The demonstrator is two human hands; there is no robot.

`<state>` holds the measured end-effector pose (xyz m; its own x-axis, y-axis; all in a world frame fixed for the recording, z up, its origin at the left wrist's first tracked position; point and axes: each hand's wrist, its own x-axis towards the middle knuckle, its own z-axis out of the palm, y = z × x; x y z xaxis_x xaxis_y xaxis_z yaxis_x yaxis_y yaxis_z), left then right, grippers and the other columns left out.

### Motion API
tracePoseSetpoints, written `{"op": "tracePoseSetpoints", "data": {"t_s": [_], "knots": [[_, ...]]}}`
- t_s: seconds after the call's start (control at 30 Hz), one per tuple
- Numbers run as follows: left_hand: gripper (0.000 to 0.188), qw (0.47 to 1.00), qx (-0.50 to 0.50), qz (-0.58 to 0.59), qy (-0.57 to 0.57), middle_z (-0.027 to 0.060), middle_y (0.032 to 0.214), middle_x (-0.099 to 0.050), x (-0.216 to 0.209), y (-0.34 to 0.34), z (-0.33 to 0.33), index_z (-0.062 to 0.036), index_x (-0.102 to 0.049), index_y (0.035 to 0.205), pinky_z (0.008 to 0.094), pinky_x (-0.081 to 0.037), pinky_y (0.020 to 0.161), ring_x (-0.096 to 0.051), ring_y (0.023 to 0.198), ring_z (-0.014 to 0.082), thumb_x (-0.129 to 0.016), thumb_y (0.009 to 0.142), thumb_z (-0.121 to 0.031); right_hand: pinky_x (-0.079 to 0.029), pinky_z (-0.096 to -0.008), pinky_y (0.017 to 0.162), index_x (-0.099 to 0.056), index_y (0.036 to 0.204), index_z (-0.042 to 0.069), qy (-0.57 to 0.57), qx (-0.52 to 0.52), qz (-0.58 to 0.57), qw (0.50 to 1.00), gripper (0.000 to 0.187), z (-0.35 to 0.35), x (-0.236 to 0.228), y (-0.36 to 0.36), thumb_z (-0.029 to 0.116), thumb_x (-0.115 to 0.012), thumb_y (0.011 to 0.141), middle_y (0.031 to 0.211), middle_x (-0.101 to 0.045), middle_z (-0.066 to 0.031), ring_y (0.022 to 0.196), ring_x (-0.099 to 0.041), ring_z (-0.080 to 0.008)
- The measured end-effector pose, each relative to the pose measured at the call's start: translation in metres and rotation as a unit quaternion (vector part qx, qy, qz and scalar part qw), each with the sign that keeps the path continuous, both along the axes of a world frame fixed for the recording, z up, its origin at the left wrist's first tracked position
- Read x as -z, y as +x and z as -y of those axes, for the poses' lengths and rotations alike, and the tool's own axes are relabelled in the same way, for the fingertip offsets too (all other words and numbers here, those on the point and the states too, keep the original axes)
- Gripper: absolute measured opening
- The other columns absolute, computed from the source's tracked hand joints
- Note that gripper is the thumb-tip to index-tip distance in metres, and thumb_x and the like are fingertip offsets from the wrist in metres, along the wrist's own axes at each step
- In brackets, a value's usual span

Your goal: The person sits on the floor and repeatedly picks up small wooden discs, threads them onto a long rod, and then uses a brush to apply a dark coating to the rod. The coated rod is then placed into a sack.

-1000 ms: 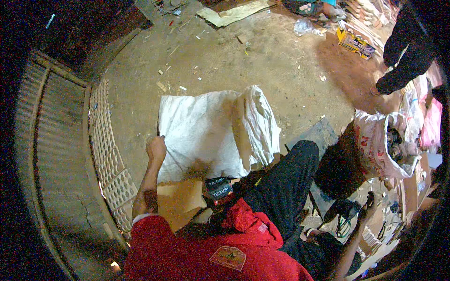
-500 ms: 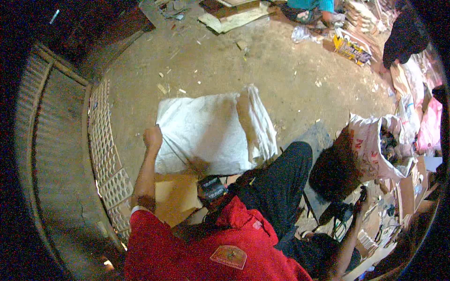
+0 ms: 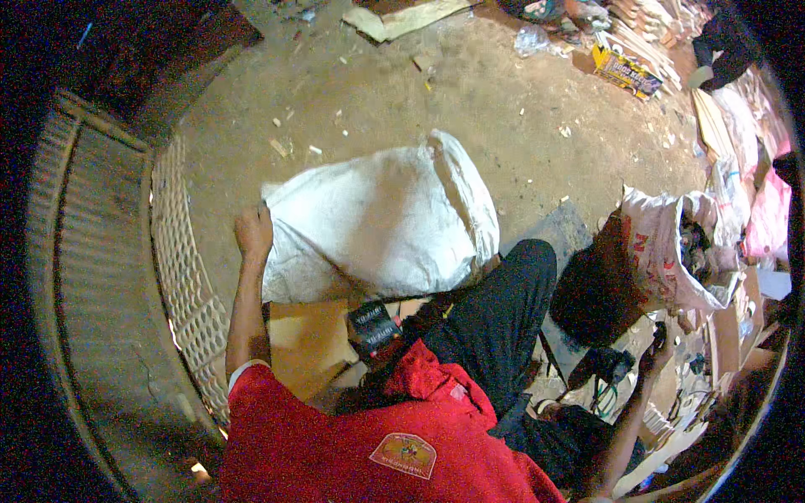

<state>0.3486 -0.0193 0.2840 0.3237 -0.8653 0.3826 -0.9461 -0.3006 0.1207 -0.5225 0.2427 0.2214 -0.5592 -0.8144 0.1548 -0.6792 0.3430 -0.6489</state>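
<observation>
My left hand [image 3: 254,232] is closed on the left edge of a large white woven sack [image 3: 360,222]. The sack lies spread in front of my knees, its right end bulging and folded. Out to the right, my right hand [image 3: 653,359] is closed around a small dark thing that I cannot make out, among scraps near a standing white sack with red print [image 3: 650,243]. Below the large sack are a black box [image 3: 371,327] and a sheet of brown cardboard [image 3: 309,344], partly covered by it.
A corrugated metal panel [image 3: 105,277] and a perforated strip [image 3: 180,239] line the left side. At the far right lie a yellow-and-black carton [image 3: 625,71] and stacked wood pieces [image 3: 646,25]. Wood chips dot the dirt floor [image 3: 335,92].
My left hand has moved a little left and up, drawing the sack's left edge with it. My right hand has shifted slightly. A person's teal sleeve at the top has left the view.
</observation>
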Motion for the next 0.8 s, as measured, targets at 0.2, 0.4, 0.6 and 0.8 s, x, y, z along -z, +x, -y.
{"op": "tracePoseSetpoints", "data": {"t_s": [0.2,0.4,0.6,0.8], "knots": [[0.04,0.994,-0.101,-0.01,0.03,0.0293,0.084,-0.065,0.015,0.057,-0.011,0.0048,-0.068,0.084,0.0535,-0.048,0.067,-0.064,0.076,0.0475,-0.052,0.093,-0.031,-0.049,-0.0327,0.085,-0.062,0.121,-0.002,0.031,-0.033,-0.075,0.996,0.029,-0.002,0.003,0.008,0.006,-0.044,0.099,0.107,-0.068,-0.0119,0.098,-0.062,-0.0213],[0.042,0.979,-0.153,-0.035,0.129,0.028,0.099,-0.066,0.078,0.13,0.0,0.0035,-0.068,0.094,0.0524,-0.05,0.078,-0.065,0.092,0.0459,-0.05,0.093,-0.035,-0.048,-0.0319,0.085,-0.062,0.117,0.0,-0.04,-0.044,-0.058,0.997,0.027,-0.002,0.007,0.01,0.009,-0.045,0.098,0.104,-0.066,-0.0093,0.096,-0.059,-0.0186],[0.03,0.972,-0.205,0.083,0.081,0.0233,0.108,-0.067,0.092,0.056,0.006,-0.0002,-0.065,0.11,0.0495,-0.05,0.084,-0.066,0.1,0.0374,-0.062,0.089,-0.022,-0.049,-0.0321,0.087,-0.061,0.114,-0.002,-0.034,-0.014,-0.015,0.999,0.032,-0.016,-0.011,0.02,-0.005,-0.044,0.087,0.107,-0.067,-0.0137,0.097,-0.063,-0.0248],[0.05,0.876,0.451,-0.134,0.106,0.0219,0.137,-0.049,0.117,-0.266,0.042,-0.0009,-0.056,0.127,0.0466,-0.031,0.112,-0.042,0.13,0.0385,-0.069,0.083,-0.02,-0.049,-0.0309,0.083,-0.064,0.11,-0.003,-0.037,0.008,0.008,0.999,0.034,-0.021,-0.031,0.031,-0.012,-0.043,0.084,0.098,-0.067,-0.0121,0.092,-0.063,-0.021]]}}
